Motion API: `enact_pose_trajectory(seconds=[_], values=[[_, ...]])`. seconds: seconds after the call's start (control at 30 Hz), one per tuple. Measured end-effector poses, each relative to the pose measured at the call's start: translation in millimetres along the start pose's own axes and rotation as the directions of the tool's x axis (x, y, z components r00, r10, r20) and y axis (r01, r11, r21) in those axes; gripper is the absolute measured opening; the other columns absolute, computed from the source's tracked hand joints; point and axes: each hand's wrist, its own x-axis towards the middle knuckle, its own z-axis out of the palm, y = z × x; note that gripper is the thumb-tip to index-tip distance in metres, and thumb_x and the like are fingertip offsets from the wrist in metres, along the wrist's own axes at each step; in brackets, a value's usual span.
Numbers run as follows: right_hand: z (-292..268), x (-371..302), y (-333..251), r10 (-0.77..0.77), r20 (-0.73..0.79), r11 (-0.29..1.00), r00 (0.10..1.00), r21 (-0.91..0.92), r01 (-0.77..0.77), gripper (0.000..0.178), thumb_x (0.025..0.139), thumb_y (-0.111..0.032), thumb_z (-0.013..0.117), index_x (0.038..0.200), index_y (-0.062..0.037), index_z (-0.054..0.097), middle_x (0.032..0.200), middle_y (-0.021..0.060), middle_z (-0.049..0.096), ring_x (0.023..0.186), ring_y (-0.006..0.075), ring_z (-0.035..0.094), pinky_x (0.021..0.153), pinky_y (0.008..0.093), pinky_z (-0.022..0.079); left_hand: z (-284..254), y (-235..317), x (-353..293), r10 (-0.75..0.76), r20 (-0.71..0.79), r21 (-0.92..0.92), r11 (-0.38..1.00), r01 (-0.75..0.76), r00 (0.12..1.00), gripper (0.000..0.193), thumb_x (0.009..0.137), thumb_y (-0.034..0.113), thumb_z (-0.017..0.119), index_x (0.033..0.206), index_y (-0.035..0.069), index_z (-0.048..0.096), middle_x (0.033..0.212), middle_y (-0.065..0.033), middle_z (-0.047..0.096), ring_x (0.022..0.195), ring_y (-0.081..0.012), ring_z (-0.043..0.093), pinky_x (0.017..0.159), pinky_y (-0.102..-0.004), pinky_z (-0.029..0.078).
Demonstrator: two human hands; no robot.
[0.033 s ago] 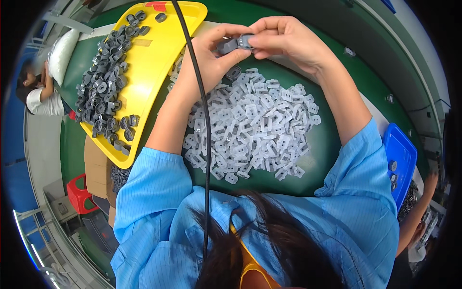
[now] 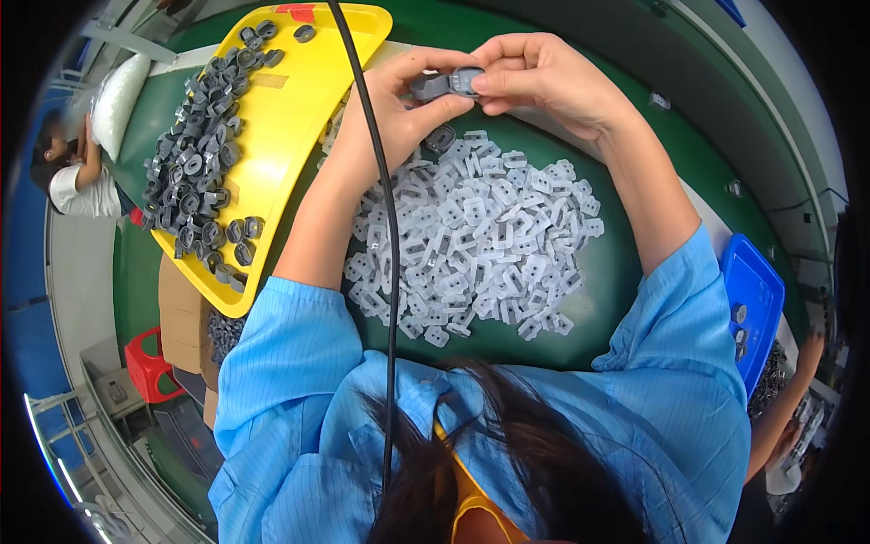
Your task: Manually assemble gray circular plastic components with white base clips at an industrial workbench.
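While the left hand [image 2: 399,120] and right hand [image 2: 553,82] both pinched a small grey part [image 2: 464,82] at twelve o'clock, light, steady fingertip pressure seemed best for control.

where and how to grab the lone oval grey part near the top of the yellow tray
Pinch the oval grey part by opposite outer sides, probably coming from above: it sits apart from the grey cluster on the yellow tray, leaving its rounded sides clear, while the black cable passes to its right.
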Motion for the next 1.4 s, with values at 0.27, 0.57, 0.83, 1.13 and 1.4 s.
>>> enact_pose_trajectory(seconds=[0.27,0.57,0.83,1.13,1.4], values=[[-22.3,16.6,17.5,-0.182,-0.266,0.858,0.947,-0.514,0.02,0.022,0.079,-0.019,0.067,0.093,-0.0032,0.064,0.075,0.0007,0.063,0.067,0.0065,0.053,0.062,0.023,0.044,-13.4,12.5,-0.4,0.085,-0.027,0.543,0.838,-0.056,0.996,0.014,0.084,0.006,0.063,0.097,0.003,0.064,0.084,-0.0021,0.061,0.065,-0.0076,0.052,0.057,-0.0218,0.04],[-30.3,11.1,9.4,-0.46,-0.166,0.45,0.872,-0.89,0.068,0.018,0.077,-0.011,0.066,0.092,-0.0005,0.063,0.091,0.0164,0.064,0.08,0.0304,0.062,0.069,0.0364,0.05,-7.9,15.7,-7.9,-0.095,-0.095,0.773,0.62,0.133,0.991,0.03,0.08,0.026,0.071,0.094,0.0,0.066,0.069,-0.0095,0.062,0.061,-0.0191,0.059,0.058,-0.0295,0.047],[8.7,-7.4,18.9,-0.305,0.33,0.422,0.893,-0.794,0.437,0.019,0.077,-0.005,0.067,0.096,-0.0016,0.065,0.083,0.0084,0.062,0.077,0.0247,0.059,0.073,0.0334,0.049,-10.8,15.1,0.3,-0.256,0.013,0.721,0.672,0.168,0.967,0.031,0.075,0.025,0.071,0.099,0.006,0.069,0.082,-0.0144,0.066,0.077,-0.0299,0.066,0.071,-0.0379,0.052],[-3.9,-7.3,11.2,-0.177,0.182,0.511,0.967,-0.823,0.248,0.018,0.075,-0.008,0.071,0.088,-0.0001,0.061,0.073,0.0069,0.058,0.069,0.0169,0.057,0.065,0.0299,0.047,8.7,2.2,-10.7,0.053,-0.006,0.82,0.572,-0.025,0.999,0.032,0.08,0.027,0.07,0.102,0.004,0.065,0.095,-0.0126,0.065,0.079,-0.028,0.064,0.071,-0.0368,0.052],[-0.5,-9.5,-7.3,-0.046,0.023,0.649,0.999,-0.76,0.047,0.014,0.075,-0.008,0.067,0.086,-0.0025,0.062,0.064,0.002,0.056,0.064,0.0107,0.054,0.063,0.0276,0.046,10.3,2.6,-8.6,0.021,-0.053,0.812,0.583,0.031,0.998,0.031,0.076,0.027,0.073,0.098,0.008,0.064,0.084,-0.0122,0.066,0.079,-0.029,0.065,0.07,-0.0367,0.051]])
